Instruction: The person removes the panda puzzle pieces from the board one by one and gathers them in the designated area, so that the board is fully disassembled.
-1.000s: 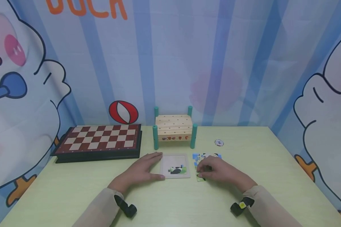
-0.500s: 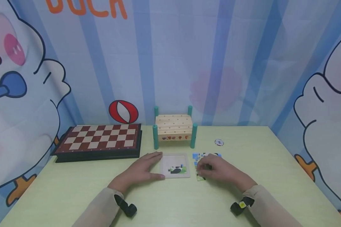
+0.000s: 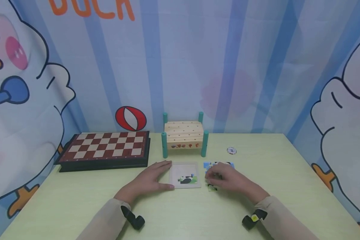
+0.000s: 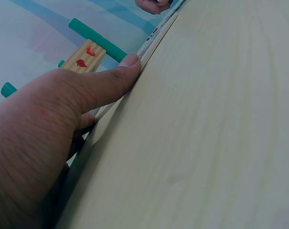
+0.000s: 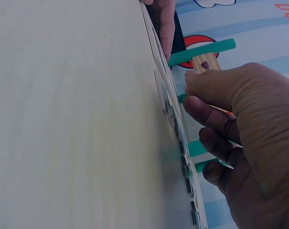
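My left hand (image 3: 148,180) rests on the table with its fingers extended, fingertips and thumb touching the left side of a white square puzzle tray (image 3: 175,169). A joined panda section (image 3: 187,180) lies in the tray's lower right. Just right of the tray, my right hand (image 3: 228,178) bends over several loose jigsaw pieces (image 3: 211,188), thumb and index finger close together. In the right wrist view its fingers (image 5: 206,114) are curled beside the thin edges of the pieces (image 5: 185,167). Whether a piece sits between the fingertips is hidden.
Behind the tray stands a toy wooden bed (image 3: 184,135) with green posts. A chessboard box (image 3: 105,150) lies at the back left. One round chip (image 3: 231,150) lies at the back right. A printed curtain (image 3: 180,66) rises behind the table (image 3: 180,216).
My right hand has shifted slightly left, toward the tray, and uncovers little more of the pieces. The left hand and the tray have not moved.
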Tool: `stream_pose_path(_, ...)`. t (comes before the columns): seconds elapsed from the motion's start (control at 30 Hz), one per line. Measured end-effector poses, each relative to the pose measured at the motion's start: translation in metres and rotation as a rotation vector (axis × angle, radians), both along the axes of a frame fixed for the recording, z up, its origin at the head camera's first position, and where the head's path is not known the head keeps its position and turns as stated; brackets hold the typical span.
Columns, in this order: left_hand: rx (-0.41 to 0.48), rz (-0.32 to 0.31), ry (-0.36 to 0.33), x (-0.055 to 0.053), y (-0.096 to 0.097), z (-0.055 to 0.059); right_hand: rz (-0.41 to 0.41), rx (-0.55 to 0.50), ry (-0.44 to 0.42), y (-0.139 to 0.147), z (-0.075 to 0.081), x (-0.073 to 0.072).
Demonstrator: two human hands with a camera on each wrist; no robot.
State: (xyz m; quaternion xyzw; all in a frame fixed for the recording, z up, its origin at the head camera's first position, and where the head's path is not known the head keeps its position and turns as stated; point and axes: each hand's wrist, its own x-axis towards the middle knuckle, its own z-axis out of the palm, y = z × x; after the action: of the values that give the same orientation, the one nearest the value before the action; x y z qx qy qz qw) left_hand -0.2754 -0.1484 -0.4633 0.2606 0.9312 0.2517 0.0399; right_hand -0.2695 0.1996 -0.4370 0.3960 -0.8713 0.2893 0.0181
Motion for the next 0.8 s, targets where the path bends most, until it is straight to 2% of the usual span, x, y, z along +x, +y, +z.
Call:
stream_pose_path(0.2, -0.007, 0.013, 0.008, 0.0, -0.003, 0.0, 0.055, -0.034, -0.005, -0.018, 0.001, 0.0)
stream_pose_path(0.37, 0.004, 0.009, 0.009, -0.001, -0.005, -0.002, 0.066, -0.01, -0.021, -0.043, 0.004, -0.001)
stream_pose_path(0.57, -0.005, 0.005, 0.005, -0.002, -0.005, -0.003, 0.059, 0.057, -0.019, -0.072, 0.005, -0.006)
stream_pose_path(0.8, -0.006, -0.007, -0.001, -0.001, -0.001, 0.0, -0.002, 0.143, -0.014, -0.08, 0.0, -0.011)
